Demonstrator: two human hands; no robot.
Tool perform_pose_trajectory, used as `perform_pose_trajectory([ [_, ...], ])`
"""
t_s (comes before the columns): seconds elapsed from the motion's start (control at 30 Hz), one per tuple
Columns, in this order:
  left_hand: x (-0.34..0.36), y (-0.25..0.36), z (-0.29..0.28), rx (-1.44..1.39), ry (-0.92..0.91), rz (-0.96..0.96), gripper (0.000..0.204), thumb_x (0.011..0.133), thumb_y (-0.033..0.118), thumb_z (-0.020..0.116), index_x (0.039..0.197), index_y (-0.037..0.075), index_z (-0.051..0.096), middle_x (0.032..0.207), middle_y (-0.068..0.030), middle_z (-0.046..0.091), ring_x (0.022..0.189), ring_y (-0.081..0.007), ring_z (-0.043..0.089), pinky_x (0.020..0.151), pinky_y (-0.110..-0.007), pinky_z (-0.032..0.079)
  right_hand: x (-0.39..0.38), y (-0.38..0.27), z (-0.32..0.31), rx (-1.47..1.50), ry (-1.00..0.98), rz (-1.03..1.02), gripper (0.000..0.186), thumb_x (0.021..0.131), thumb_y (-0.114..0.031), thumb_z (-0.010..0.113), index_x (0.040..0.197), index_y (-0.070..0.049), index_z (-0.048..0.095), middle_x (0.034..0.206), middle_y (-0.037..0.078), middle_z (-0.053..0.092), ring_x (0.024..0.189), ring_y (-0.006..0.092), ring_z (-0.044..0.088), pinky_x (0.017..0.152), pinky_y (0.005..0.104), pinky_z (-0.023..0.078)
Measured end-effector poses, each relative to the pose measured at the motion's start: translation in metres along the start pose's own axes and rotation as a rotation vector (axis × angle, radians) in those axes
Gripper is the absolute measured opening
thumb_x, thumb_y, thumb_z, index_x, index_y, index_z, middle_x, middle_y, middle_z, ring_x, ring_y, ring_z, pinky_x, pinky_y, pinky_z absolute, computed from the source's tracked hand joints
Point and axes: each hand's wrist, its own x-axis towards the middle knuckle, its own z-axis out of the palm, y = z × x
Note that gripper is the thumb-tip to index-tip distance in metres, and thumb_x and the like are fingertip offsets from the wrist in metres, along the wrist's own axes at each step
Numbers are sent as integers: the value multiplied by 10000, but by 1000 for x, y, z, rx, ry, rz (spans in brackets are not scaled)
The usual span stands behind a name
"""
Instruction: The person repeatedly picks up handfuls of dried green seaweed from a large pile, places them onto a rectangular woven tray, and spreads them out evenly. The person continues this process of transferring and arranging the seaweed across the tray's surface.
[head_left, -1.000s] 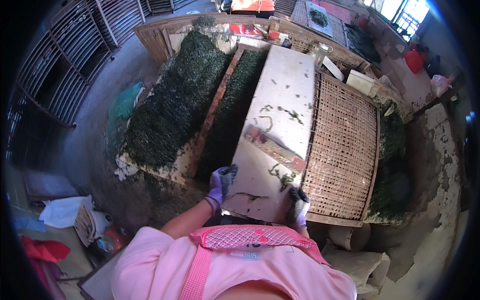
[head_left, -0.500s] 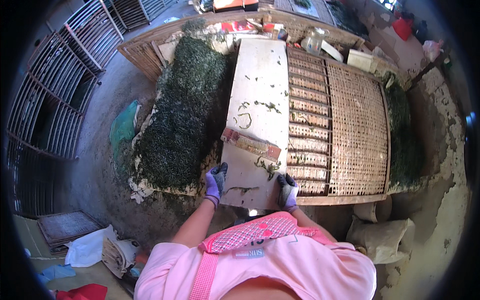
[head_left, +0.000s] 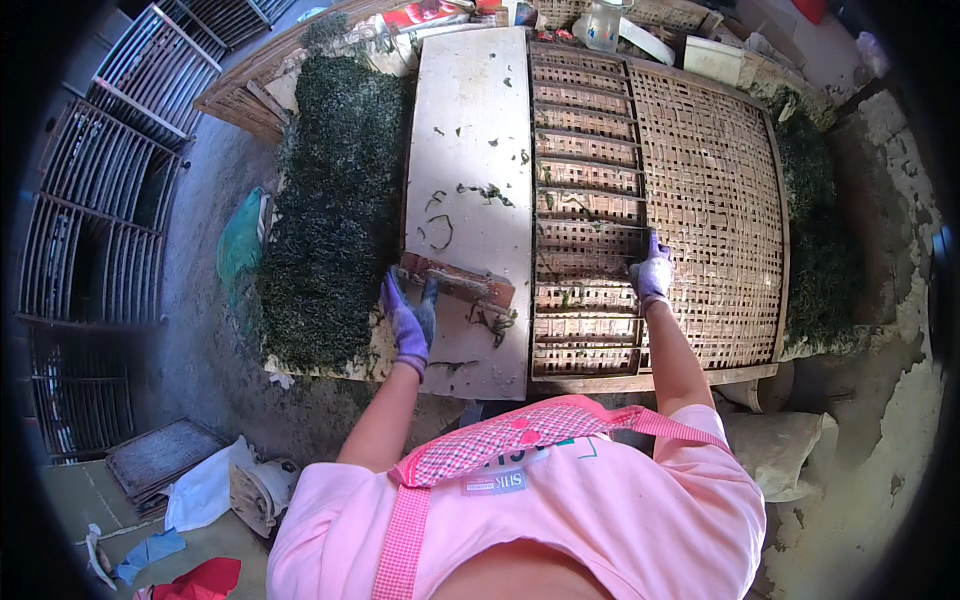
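Note:
My left hand (head_left: 405,320), in a purple-and-dark glove, has its fingers apart at the left edge of a long white board (head_left: 468,120), touching the left end of a worn reddish-brown wooden piece (head_left: 470,285) lying across it. Bits of green leaf are scattered on the board. My right hand (head_left: 652,268), gloved alike, has its fingers curled on the bar of a narrow slatted rack (head_left: 585,140), between the board and a woven bamboo screen (head_left: 712,150). A thick bed of dark green shredded leaves (head_left: 335,180) is left of the board.
More leaves (head_left: 810,220) fill the far right of the platform. Metal racks (head_left: 130,170) stand along the left, near a green cloth (head_left: 240,230). A glass jar (head_left: 603,25) sits at the back. A pale sack (head_left: 780,450) is at lower right, cloths (head_left: 205,485) at lower left.
The white board has shifted left over the narrow leaf strip, and the slatted rack now shows. My right hand has left the board for the rack; my left hand has moved up toward the wooden piece.

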Motion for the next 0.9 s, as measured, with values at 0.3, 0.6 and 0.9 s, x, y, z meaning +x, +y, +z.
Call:
perform_pose_trajectory([
  [0.3, 18, 16, 57, 257, 68, -362, 896, 748, 383, 782, 1409, -23, 335, 1371, -264, 427, 1255, -404, 426, 1063, -435, 344, 44, 77, 72, 678, -104, -157, 633, 688, -9, 580, 1316, -39, 509, 1063, 219, 576, 968, 393, 588, 855, 404, 492],
  [0.6, 26, 3, 86, -80, 239, -465, 555, 778, 35, 745, 1250, -12, 455, 1246, -178, 543, 1093, -263, 560, 977, -365, 428, 36, 33, 6, 332, -140, -205, 743, 643, -38, 579, 1377, -77, 472, 1091, 233, 576, 964, 403, 600, 823, 420, 517],
  [0.9, 35, -78, 125, -196, 317, -366, 373, 774, 77, 737, 1102, 9, 573, 1016, -161, 640, 954, -308, 600, 857, -378, 474, 25, 41, 9, 219, -162, -160, 725, 637, -49, 586, 1355, -31, 486, 1133, 255, 565, 961, 404, 612, 875, 407, 509],
])
